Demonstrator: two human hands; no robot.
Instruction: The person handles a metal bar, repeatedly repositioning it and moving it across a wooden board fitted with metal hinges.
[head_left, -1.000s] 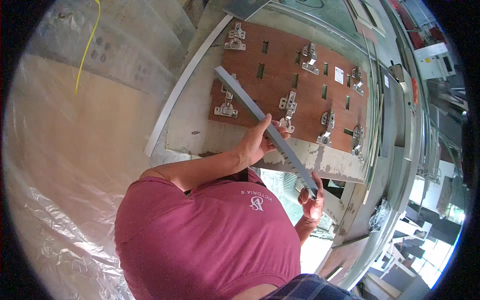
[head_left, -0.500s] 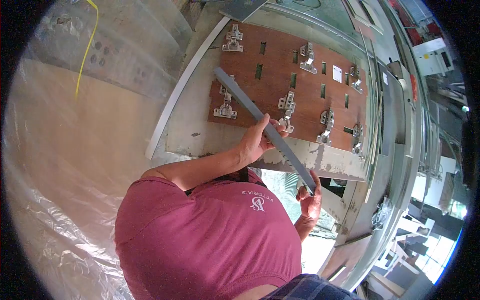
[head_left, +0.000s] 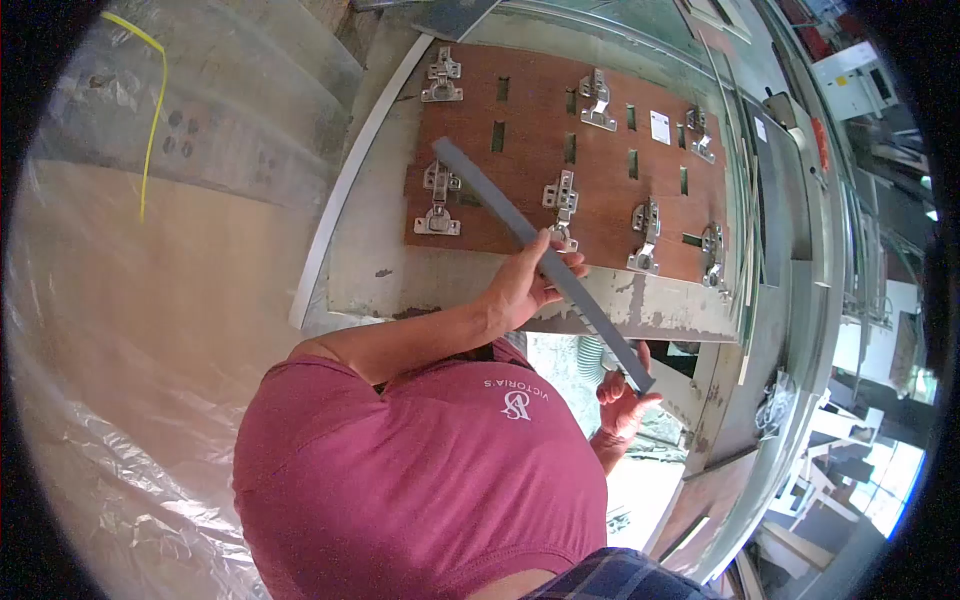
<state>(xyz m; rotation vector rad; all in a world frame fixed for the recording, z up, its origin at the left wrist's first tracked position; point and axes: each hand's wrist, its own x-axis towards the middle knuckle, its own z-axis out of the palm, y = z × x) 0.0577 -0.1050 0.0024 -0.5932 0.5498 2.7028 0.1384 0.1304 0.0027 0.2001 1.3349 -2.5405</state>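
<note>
A long grey strip (head_left: 488, 196) with small notches along one edge runs slantwise in front of me, over a reddish-brown board (head_left: 600, 150). My left hand (head_left: 525, 282) grips it near the middle, thumb on top and fingers underneath. Its lower end rests in my right hand (head_left: 622, 402), between the thumb and the fingers. On the board lie several metal cabinet hinges, among them one hinge (head_left: 438, 205) left of the strip and another hinge (head_left: 563, 195) just beyond my left hand. Rectangular slots and a white label (head_left: 660, 127) also show on the board.
The board lies on a worn metal worktable (head_left: 380, 290). A pale edge rail (head_left: 350, 190) borders it on the left, with plastic sheeting (head_left: 150, 330) beyond. Long thin strips (head_left: 750, 230) lie at the right. A green ribbed hose (head_left: 590, 360) shows below the table edge.
The strip's lower end has moved slightly right and down, together with my right hand, whose thumb now points outward. The view of the board has shifted a little left.
</note>
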